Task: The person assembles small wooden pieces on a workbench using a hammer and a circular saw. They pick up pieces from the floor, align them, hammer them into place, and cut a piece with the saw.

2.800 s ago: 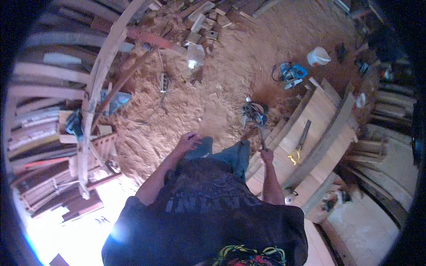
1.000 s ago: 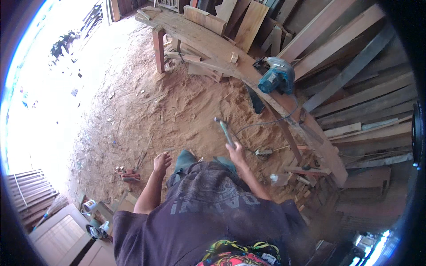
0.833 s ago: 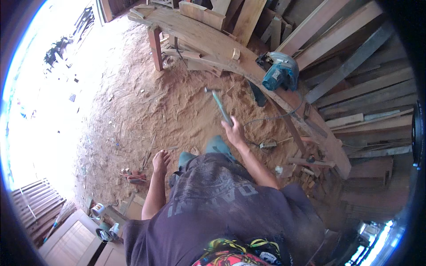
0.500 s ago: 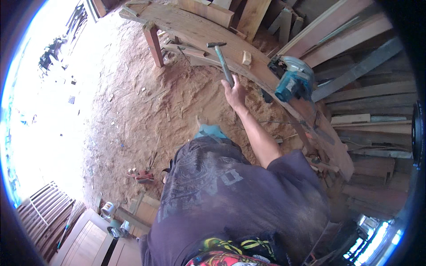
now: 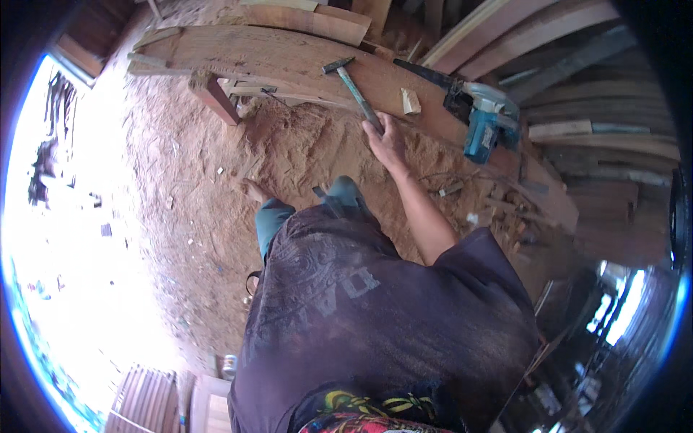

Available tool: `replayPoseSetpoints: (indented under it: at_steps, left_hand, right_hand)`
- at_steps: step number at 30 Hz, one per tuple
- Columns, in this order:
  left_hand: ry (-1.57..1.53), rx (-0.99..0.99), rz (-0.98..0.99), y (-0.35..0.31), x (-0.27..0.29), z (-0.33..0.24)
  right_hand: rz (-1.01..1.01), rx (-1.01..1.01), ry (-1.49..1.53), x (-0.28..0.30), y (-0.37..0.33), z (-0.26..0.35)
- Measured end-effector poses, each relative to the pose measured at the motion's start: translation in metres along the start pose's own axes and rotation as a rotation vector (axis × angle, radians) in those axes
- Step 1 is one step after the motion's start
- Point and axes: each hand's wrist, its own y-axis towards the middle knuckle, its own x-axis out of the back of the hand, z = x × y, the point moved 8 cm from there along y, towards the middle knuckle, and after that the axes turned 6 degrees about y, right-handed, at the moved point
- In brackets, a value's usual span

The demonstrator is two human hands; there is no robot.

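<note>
Right hand (image 5: 388, 141) gripping hammer (image 5: 351, 85) at the wooden bench (image 5: 289, 58).
Fingers closed round the handle end; hammer head points to 11 o'clock, over the bench plank. Blue circular saw (image 5: 485, 119) at 3 o'clock of the hand, small wood block (image 5: 410, 102) between. Left hand out of sight.

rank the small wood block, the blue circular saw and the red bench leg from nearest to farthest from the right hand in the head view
From the right hand:
1. Small wood block, just above it on the bench.
2. Blue circular saw, to its right.
3. Red bench leg, far left.
</note>
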Motion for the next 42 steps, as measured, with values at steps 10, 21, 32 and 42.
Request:
replayPoseSetpoints:
  at_steps: [10, 21, 32, 42]
  left_hand:
    - [0.111, -0.107, -0.019, 0.094, 0.069, -0.289]
    - [0.039, -0.358, 0.141, 0.119, 0.008, -0.482]
    - [0.562, -0.187, 0.078, 0.169, 0.093, -0.397]
    - [0.2, -0.205, -0.042, 0.251, 0.061, -0.763]
  right_hand:
    - [-0.444, -0.245, -0.041, -0.008, -0.049, 0.062]
    - [-0.2, -0.052, 0.25, -0.146, 0.084, 0.156]
    - [-0.078, 0.231, 0.3, -0.287, 0.261, 0.338]
    - [-0.275, 0.116, -0.042, -0.339, 0.273, 0.287]
